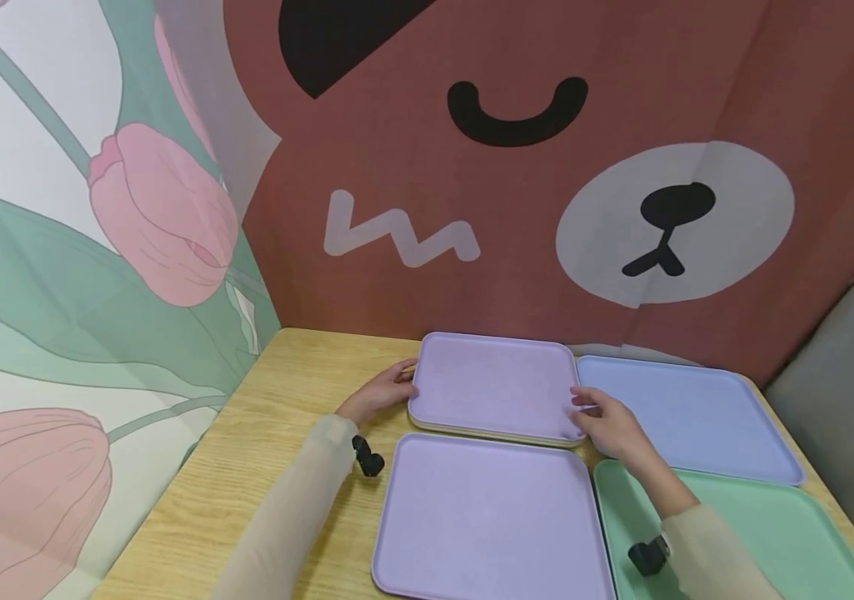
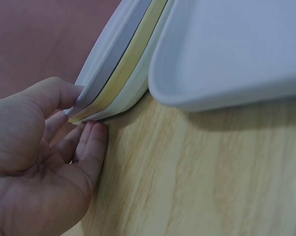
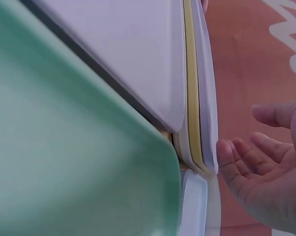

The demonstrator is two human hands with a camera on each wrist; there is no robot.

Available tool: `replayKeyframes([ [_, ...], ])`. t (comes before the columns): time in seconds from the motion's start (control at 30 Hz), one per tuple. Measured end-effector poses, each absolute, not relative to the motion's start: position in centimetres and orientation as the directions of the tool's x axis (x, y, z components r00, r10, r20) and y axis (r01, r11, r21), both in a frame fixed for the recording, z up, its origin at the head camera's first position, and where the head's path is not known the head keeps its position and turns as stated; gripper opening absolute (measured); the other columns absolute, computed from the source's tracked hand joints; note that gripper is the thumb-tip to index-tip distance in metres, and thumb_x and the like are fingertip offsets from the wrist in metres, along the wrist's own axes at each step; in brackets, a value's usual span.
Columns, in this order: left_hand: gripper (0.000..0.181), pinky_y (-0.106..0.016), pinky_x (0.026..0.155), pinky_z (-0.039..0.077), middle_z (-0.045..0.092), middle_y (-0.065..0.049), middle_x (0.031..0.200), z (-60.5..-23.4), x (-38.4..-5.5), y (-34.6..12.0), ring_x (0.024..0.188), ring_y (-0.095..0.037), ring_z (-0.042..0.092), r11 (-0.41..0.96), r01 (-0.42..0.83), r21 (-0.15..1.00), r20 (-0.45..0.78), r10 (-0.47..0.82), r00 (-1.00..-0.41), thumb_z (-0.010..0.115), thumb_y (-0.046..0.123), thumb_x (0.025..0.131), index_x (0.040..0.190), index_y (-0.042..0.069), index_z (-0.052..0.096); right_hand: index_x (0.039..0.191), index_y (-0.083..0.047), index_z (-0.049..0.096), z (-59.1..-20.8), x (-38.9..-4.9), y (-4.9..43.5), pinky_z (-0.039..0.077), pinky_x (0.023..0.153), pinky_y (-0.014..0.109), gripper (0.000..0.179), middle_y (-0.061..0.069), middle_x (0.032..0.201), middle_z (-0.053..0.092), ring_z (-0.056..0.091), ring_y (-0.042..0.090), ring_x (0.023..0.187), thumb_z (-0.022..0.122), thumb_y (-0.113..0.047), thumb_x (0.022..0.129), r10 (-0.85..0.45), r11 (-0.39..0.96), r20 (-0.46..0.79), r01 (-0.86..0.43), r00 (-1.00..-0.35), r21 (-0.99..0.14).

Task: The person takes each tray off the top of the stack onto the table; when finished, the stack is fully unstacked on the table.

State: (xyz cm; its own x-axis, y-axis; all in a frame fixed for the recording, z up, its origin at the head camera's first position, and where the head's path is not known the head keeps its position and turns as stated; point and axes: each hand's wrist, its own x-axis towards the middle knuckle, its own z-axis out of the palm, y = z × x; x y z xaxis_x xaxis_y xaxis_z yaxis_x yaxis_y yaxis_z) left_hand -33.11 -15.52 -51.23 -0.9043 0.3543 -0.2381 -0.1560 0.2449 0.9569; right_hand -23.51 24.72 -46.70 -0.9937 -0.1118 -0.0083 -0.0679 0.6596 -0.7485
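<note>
A stack of trays point(image 1: 497, 385) stands near the back wall, a purple one on top with a yellow one and a whitish one showing below. My left hand point(image 1: 382, 392) is at the stack's left end. In the left wrist view its thumb point(image 2: 64, 93) presses the purple rim, and the curled fingers point(image 2: 96, 142) come under the lower edge at the corner. At the right end my right hand point(image 1: 610, 425) has loosely bent fingers, fingertips right at the rim. In the right wrist view the thumb point(image 3: 273, 115) stands apart from the stack point(image 3: 194, 98).
Another purple tray point(image 1: 494, 517) lies in front of the stack on the wooden table point(image 1: 322, 375). To the right are a blue tray point(image 1: 696, 417) and, nearer, a green tray point(image 1: 764, 525) under my right forearm. A wall with a bear picture point(image 1: 516, 208) rises behind.
</note>
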Motion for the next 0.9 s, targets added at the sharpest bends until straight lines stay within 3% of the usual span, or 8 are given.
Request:
replayKeyframes([
  [0.43, 0.074, -0.047, 0.117, 0.036, 0.031, -0.019, 0.163, -51.5, -33.2, -15.5, 0.146, -0.032, 0.038, 0.215, -0.166, 0.962, -0.235, 0.354, -0.905, 0.061, 0.004, 0.097, 0.161, 0.014, 0.025, 0.143, 0.008, 0.048, -48.3, -27.3, 25.9, 0.051, 0.095, 0.052, 0.05, 0.031, 0.128, 0.061, 0.06, 0.047, 0.116, 0.062, -0.01, 0.098, -0.053, 0.675, 0.093, -0.104, -0.994, -0.731],
  [0.9, 0.074, -0.046, 0.117, 0.035, 0.032, -0.018, 0.162, -51.4, -33.0, -15.3, 0.146, -0.031, 0.038, 0.234, -0.161, 0.959, -0.235, 0.334, -0.913, 0.061, 0.004, 0.096, 0.161, 0.014, 0.027, 0.143, 0.01, 0.045, -50.2, -28.9, 27.1, 0.051, 0.096, 0.051, 0.053, 0.034, 0.129, 0.058, 0.057, 0.048, 0.119, 0.062, -0.01, 0.097, -0.015, 0.664, 0.035, -0.036, -0.999, -0.746],
])
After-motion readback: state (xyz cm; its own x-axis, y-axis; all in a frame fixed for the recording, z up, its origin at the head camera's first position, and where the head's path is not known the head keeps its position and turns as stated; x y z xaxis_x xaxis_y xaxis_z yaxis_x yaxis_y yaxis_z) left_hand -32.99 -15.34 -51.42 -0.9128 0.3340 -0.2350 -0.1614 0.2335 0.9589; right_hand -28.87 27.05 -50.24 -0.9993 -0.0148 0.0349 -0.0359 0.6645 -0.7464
